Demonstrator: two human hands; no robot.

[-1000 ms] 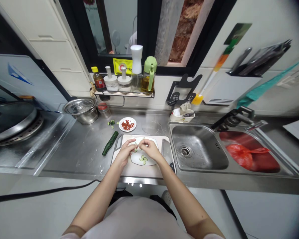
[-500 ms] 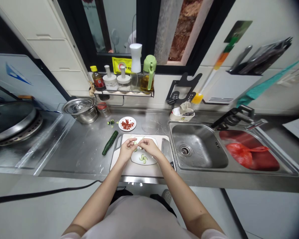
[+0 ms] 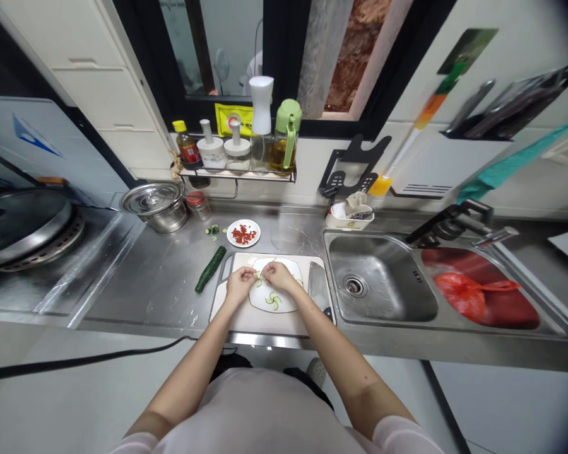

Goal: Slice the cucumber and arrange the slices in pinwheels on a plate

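Note:
Over the upper left of a white plate (image 3: pixel 284 306), my left hand (image 3: pixel 240 282) is closed in a pinch on a thin cucumber slice (image 3: pixel 258 276). My right hand (image 3: pixel 279 275) faces it closely, fingers curled and pressed together; whatever they hold is too small to make out. Lower on the plate, several cucumber slices (image 3: pixel 273 301) lie in a pinwheel. The plate rests on a pale cutting board (image 3: pixel 231 320). A knife (image 3: pixel 318 284) lies along the board's right side. Left of the board is a whole dark green cucumber (image 3: pixel 211 269).
A small white dish (image 3: pixel 230 234) of chopped red pieces stands behind the board, beside cucumber scraps (image 3: pixel 213 231). A lidded steel pot (image 3: pixel 165 214) and red-lidded jar (image 3: pixel 197 207) are at back left. The sink (image 3: pixel 383 284) is to the right, with a red bag (image 3: pixel 461 296).
My fingertips have drawn slightly apart over the plate, and my right fingers have curled more. The view has shifted a little; the pinwheel of slices looks unchanged.

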